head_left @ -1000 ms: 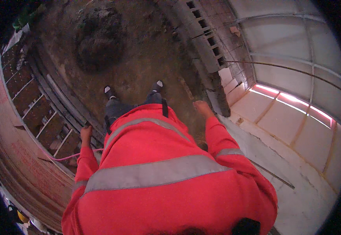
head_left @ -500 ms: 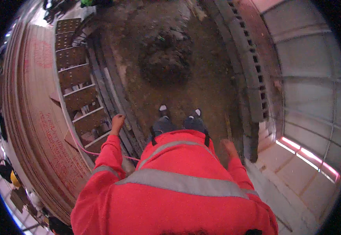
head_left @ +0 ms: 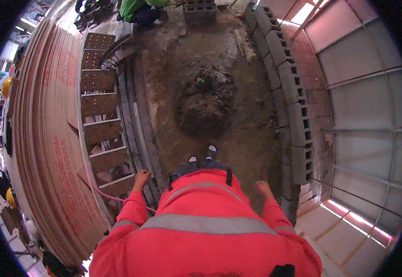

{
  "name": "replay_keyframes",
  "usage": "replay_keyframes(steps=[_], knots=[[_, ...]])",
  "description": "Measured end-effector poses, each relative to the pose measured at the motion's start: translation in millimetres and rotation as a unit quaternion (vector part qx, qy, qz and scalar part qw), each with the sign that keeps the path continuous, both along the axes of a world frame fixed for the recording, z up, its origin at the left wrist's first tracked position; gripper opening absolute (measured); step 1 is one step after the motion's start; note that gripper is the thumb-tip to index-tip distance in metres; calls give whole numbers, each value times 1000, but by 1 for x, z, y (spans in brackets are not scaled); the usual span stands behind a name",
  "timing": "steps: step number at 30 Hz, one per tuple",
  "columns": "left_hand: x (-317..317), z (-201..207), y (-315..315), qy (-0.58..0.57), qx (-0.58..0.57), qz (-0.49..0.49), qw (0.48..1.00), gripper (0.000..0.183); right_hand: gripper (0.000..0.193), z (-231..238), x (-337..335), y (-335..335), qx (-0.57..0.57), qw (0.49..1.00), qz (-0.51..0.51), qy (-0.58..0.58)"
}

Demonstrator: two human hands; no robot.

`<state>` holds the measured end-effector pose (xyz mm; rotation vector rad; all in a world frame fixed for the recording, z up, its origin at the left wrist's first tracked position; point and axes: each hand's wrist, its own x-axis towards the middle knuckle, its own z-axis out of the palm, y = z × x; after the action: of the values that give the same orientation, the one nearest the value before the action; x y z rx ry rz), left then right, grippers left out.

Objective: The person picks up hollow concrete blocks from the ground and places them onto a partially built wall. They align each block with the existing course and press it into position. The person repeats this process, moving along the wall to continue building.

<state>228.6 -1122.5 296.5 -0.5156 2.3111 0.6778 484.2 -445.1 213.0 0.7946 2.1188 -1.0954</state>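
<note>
My left hand (head_left: 142,179) hangs out to the left at hip height, its fingers curled with nothing visible in them. Nearest to it are long grey bars (head_left: 138,122) lying beside a brown rack with round holes (head_left: 104,131). A pink hose (head_left: 100,191) runs past my left forearm. On the other side my right hand (head_left: 263,188) hangs over the dirt floor, loosely closed, with no object seen in it. A low wall of grey hollow blocks (head_left: 297,120) stands to its right. My feet are on the dirt, one ahead of the other.
Ahead lies a dark heap of wet-looking mortar or soil (head_left: 205,99). Stacked brown boards (head_left: 55,138) rise on the left. A person in green (head_left: 136,9) is low at the far end, near more grey blocks (head_left: 200,13). Pale panels (head_left: 367,106) line the right side.
I have stepped forward; my right foot is now ahead. The heap and block wall sit lower in view, and more of the person in green shows. My right hand has swung slightly inward.
</note>
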Motion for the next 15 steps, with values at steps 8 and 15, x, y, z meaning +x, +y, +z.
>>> replay_keyframes(steps=[8, 15], knots=[[24, 18, -33, -60, -29, 122, 990, 32, 27, 27, -228, 14, 90, 986, 131, 46], [-46, -21, -84, -44, -20, 73, 996, 29, 34, 23, -397, -25, -65, 985, -152, 42]])
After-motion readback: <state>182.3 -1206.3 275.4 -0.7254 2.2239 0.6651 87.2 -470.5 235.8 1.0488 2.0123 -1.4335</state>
